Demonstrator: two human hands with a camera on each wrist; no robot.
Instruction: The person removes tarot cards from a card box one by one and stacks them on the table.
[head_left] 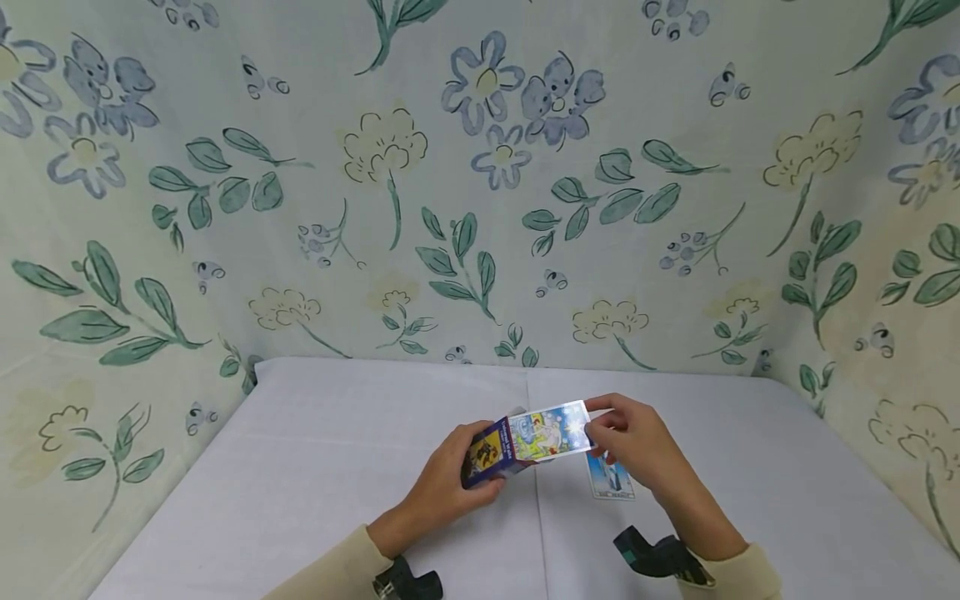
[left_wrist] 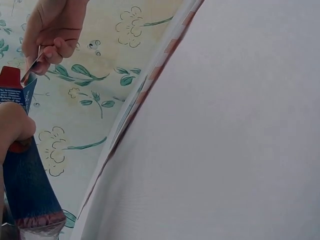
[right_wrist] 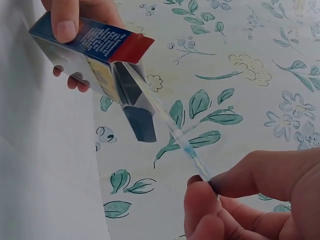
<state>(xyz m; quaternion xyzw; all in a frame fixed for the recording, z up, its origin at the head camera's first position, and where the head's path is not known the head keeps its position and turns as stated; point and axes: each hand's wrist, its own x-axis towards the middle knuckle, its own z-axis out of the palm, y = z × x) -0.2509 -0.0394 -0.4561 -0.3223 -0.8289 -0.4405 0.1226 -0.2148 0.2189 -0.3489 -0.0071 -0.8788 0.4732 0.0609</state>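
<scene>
My left hand (head_left: pixel 444 473) grips a dark blue card box (head_left: pixel 486 454), tilted above the table, with its thumb along one side. In the right wrist view the box (right_wrist: pixel 82 40) has its end open, a red flap and a blue flap sticking out. A colourful tarot card (head_left: pixel 551 429) reaches out of that end. My right hand (head_left: pixel 633 437) pinches the card's outer end between thumb and fingers; its inner end is hidden in the box. Below the right hand, another blue tarot card (head_left: pixel 613 482) lies face up on the table, partly covered.
A white cloth (head_left: pixel 337 433) with a centre crease covers the table. Floral fabric (head_left: pixel 465 167) hangs behind it and at both sides. Dark wrist mounts (head_left: pixel 663 557) sit on both forearms near the beige sleeves (head_left: pixel 738 575).
</scene>
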